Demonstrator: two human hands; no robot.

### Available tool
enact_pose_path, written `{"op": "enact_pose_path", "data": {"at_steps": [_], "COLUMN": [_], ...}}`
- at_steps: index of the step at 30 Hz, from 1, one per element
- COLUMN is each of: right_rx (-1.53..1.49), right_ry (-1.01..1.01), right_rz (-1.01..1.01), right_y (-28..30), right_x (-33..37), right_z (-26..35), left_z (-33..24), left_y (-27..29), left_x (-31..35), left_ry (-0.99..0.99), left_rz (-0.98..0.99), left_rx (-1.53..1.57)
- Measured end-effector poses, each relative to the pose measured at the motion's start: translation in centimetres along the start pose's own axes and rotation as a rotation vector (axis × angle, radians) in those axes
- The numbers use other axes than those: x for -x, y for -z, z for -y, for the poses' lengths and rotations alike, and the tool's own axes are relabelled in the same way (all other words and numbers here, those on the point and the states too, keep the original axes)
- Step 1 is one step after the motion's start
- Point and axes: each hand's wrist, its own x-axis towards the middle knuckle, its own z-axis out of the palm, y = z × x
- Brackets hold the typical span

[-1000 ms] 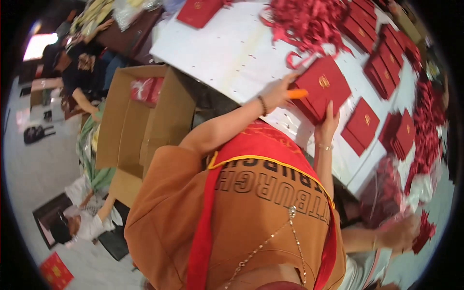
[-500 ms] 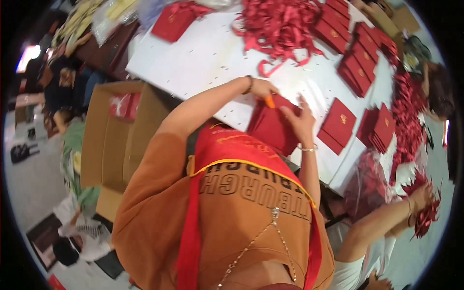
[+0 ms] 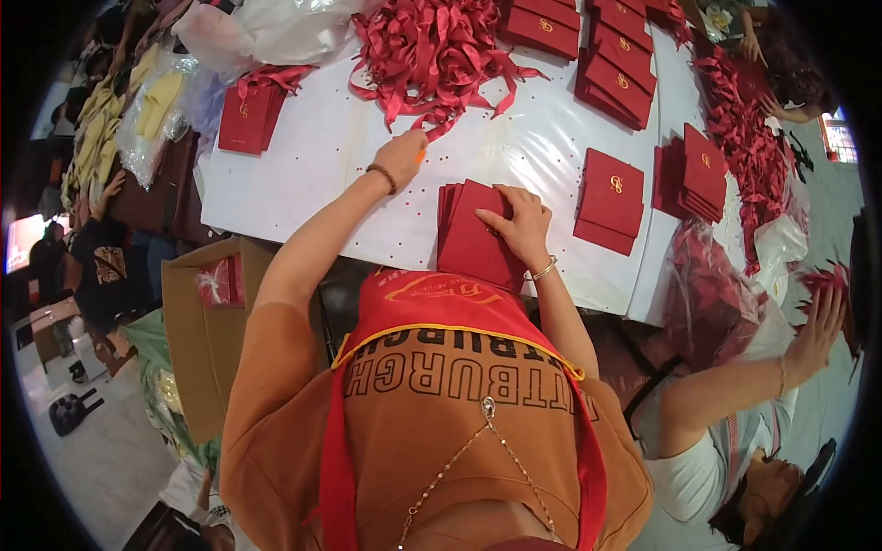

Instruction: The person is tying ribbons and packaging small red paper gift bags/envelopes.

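My right hand (image 3: 522,225) grips the far right part of a small stack of flat red paper bags (image 3: 473,239) at the near table edge, thumb lying across the top. The stack's left edges fan slightly apart. My left hand (image 3: 402,162) reaches forward with curled fingers to the near end of a heap of red ribbons (image 3: 427,64). A small orange piece (image 3: 421,156) shows by its thumb; whether it is worn or held I cannot tell. What the left fingertips pinch is hidden.
More red bags with gold emblems (image 3: 611,197) lie in stacks to the right and at the far left (image 3: 246,119). Tiny dark red bits dot the white table (image 3: 303,197). A cardboard box (image 3: 207,340) stands at left. A co-worker's hand (image 3: 818,335) is at right, near red ribbons.
My left hand has moved away from the bag stack, forward and left to the ribbon heap. My right hand stays on the stack. The view has shifted.
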Motion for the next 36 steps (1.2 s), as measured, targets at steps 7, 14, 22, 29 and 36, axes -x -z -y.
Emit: {"op": "enact_pose_path", "data": {"at_steps": [7, 14, 22, 29, 36], "right_rx": [0.02, 0.024, 0.009, 0.021, 0.34], "right_ry": [-0.009, -0.014, -0.043, -0.052, 0.156], "right_rz": [-0.011, 0.003, 0.001, 0.003, -0.208], "right_y": [-0.1, -0.1, 0.0, -0.2, -0.4], "right_x": [0.0, -0.1, -0.1, 0.0, 0.2], "right_z": [0.1, 0.5, 0.2, 0.5, 1.1], "left_z": [-0.2, -0.6, 2.0, -2.2, -2.6], "left_y": [2.2, 2.8, 8.5, 5.4, 0.3], "left_x": [3.0, 2.9, 9.8, 2.4, 0.7], "left_ry": [0.057, -0.097, 0.047, -0.031, 0.013], "left_rz": [-0.094, 0.103, 0.385, 0.05, -0.085], "left_rx": [-0.087, -0.178, -0.346, 0.029, 0.013]}}
